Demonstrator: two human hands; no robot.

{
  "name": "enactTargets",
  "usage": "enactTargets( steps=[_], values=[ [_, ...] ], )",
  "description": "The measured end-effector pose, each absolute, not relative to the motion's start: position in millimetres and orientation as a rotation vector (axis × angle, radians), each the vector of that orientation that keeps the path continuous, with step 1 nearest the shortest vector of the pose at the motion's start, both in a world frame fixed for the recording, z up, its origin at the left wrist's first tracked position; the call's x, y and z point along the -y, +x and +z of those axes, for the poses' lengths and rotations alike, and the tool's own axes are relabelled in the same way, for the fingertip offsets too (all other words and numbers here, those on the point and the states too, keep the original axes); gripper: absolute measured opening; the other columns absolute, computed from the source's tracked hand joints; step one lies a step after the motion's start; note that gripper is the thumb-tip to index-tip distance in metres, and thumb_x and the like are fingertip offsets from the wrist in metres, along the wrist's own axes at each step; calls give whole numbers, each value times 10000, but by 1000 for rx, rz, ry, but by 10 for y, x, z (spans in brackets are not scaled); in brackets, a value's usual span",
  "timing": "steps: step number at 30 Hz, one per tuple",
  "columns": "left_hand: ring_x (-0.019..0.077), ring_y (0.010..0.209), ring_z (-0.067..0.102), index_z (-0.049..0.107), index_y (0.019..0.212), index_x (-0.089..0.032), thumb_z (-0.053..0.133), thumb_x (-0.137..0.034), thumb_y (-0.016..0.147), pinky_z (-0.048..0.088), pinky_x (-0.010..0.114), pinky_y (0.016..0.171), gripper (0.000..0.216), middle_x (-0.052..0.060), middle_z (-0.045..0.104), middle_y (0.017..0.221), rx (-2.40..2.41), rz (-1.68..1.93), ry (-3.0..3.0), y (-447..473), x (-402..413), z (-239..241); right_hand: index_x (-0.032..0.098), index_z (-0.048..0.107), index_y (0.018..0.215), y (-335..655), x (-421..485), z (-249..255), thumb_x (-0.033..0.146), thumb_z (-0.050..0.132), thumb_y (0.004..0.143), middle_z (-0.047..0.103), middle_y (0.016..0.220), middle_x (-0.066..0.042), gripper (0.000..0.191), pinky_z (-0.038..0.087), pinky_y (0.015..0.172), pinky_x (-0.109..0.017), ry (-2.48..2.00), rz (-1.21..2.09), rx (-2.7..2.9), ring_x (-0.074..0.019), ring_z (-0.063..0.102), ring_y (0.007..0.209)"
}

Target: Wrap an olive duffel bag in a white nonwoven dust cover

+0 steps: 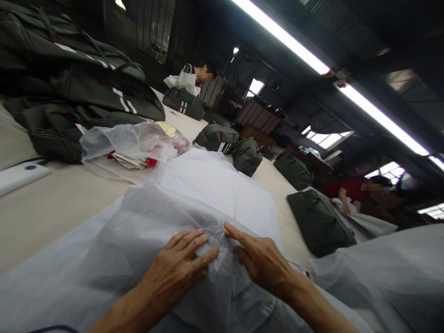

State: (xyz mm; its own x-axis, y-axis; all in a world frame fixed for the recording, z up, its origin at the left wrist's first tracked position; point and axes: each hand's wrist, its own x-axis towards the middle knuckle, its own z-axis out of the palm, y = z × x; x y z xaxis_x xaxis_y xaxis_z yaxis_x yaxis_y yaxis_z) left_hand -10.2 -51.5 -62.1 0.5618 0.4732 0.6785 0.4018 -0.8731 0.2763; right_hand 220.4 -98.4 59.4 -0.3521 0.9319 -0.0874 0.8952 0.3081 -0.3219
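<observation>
Thin white wrapping sheet [138,217] covers the near part of the table, creased and raised in the middle. My left hand [180,261] lies on it with fingers stretched out and slightly spread. From the other side my right hand [262,259] rests on the same sheet, its fingers extended toward the left hand. Between the fingertips the sheet is gathered into small wrinkles. Whatever is under the sheet is hidden. Beyond the hands, a flatter stretch of white sheet [222,185] reaches toward the bags.
Dark green bags [97,92] are piled at the left. A clear plastic bag [104,143] of tags lies before them. A white device [22,178] sits at the left edge. More bags [319,222] line the table [270,178]. Two people [347,189] [199,74] work farther back.
</observation>
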Motion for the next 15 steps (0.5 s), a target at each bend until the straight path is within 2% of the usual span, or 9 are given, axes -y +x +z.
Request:
enactTargets(
  steps=[3, 6, 8, 11, 15],
  values=[
    [226, 1242, 536, 563, 1305, -342, 546, -233, 938, 433, 400, 1054, 383, 31, 608, 1308, -734, 1202, 2745, -125, 496, -594, 238, 328, 1493, 2402, 835, 654, 82, 407, 954, 593, 1379, -87, 566, 526, 996, -407, -1370, -15, 2951, -203, 633, 1128],
    [226, 1229, 548, 563, 1305, -335, 554, -225, 932, 456, 390, 1032, 389, 38, 613, 1304, -709, 1192, 2785, -141, 475, -575, 220, 370, 1468, 2541, 699, 724, 105, 418, 972, 533, 1448, -27, 512, 360, 1167, -507, -1047, -325, 3167, -236, 405, 1388],
    [231, 1218, 555, 565, 1298, -333, 571, -221, 921, 473, 393, 1008, 393, 40, 620, 1294, -702, 1180, 2804, -140, 466, -575, 216, 407, 1444, 2588, 627, 762, 117, 429, 973, 489, 1485, 14, 482, 278, 1211, -532, -885, -475, 3234, -247, 278, 1456],
    [242, 1226, 548, 562, 1297, -336, 588, -208, 906, 480, 403, 991, 412, 37, 626, 1284, -712, 1172, 2806, -129, 464, -588, 237, 462, 1405, 2637, 536, 785, 143, 439, 975, 488, 1485, 38, 440, 283, 1218, -498, -699, -646, 3263, -232, 290, 1450],
    [227, 1225, 545, 565, 1290, -356, 595, -244, 913, 457, 392, 1017, 395, 19, 627, 1278, -721, 1212, 2753, -119, 478, -614, 224, 511, 1364, 2816, 379, 800, 159, 464, 959, 594, 1374, -36, 413, 315, 1198, -502, -697, -802, 3183, -232, 409, 1382]
  ],
)
